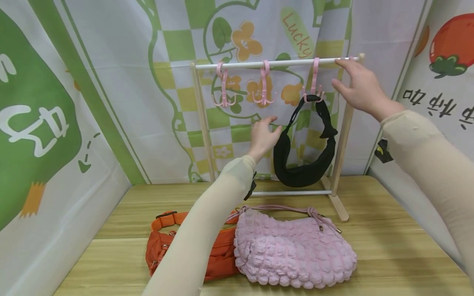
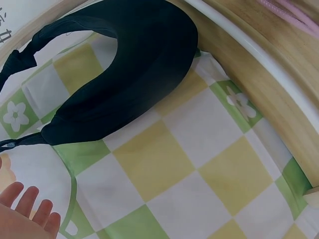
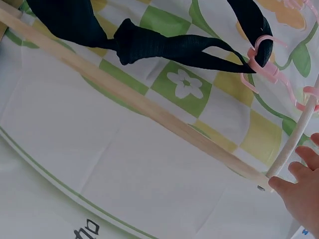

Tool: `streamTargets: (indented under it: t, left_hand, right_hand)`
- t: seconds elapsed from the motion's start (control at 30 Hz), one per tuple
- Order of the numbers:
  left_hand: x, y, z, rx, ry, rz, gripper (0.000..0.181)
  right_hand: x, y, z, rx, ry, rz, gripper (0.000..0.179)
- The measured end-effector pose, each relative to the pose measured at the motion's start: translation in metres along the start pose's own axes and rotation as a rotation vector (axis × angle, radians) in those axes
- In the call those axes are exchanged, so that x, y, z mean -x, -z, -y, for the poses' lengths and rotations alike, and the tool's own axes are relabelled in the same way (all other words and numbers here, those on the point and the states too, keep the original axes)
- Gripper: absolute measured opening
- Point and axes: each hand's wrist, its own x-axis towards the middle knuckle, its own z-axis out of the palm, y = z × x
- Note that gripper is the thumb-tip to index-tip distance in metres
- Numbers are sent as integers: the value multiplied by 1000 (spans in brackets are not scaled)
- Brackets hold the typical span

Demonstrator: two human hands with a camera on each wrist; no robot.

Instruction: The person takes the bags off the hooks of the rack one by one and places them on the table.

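Observation:
A black sling bag [image 1: 304,174] hangs by its strap from the right-hand pink hook [image 1: 314,78] on the white top bar [image 1: 285,63]. My left hand [image 1: 263,136] is held just left of the bag with its fingers apart, holding nothing; in the left wrist view its fingertips [image 2: 44,206] show below the strap. Up at the bar's right end is my right hand [image 1: 361,87], fingers extended and thumb spread. Its fingertips [image 3: 308,158] lie at or against the bar; I cannot tell whether they touch. Two other pink hooks [image 1: 224,88] [image 1: 264,87] carry nothing.
A pink puffy shoulder bag [image 1: 292,250] lies on the wooden table [image 1: 392,242], in front of the rack. Beside it is an orange-red waist bag [image 1: 222,255], partly covered by my left forearm. The rack's right foot [image 1: 338,209] reaches forward. Printed cloth hangs behind and at both sides.

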Motion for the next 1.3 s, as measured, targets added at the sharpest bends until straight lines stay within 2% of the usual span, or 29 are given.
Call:
streamTargets:
  t: [0.33,0.67,0.9,1.1,1.3]
  left_hand:
    - [0,-2,1,-3,4,24,41]
    - [-3,-5,-1,4,-19,62,41]
    - [-3,-8,1,20,-13,73,41]
    - [-3,-10,2,31,-19,76,40]
    - [-4,-9,2,35,-12,106,41]
  right_hand:
    - [-9,10,2,59,-1,96,60]
    - [-19,18,3,137,68,160,60]
    - [-27,20,5,135,113,210,61]
    - [-31,23,6,115,93,251,61]
    - [-32,23,5,100,84,268,59]
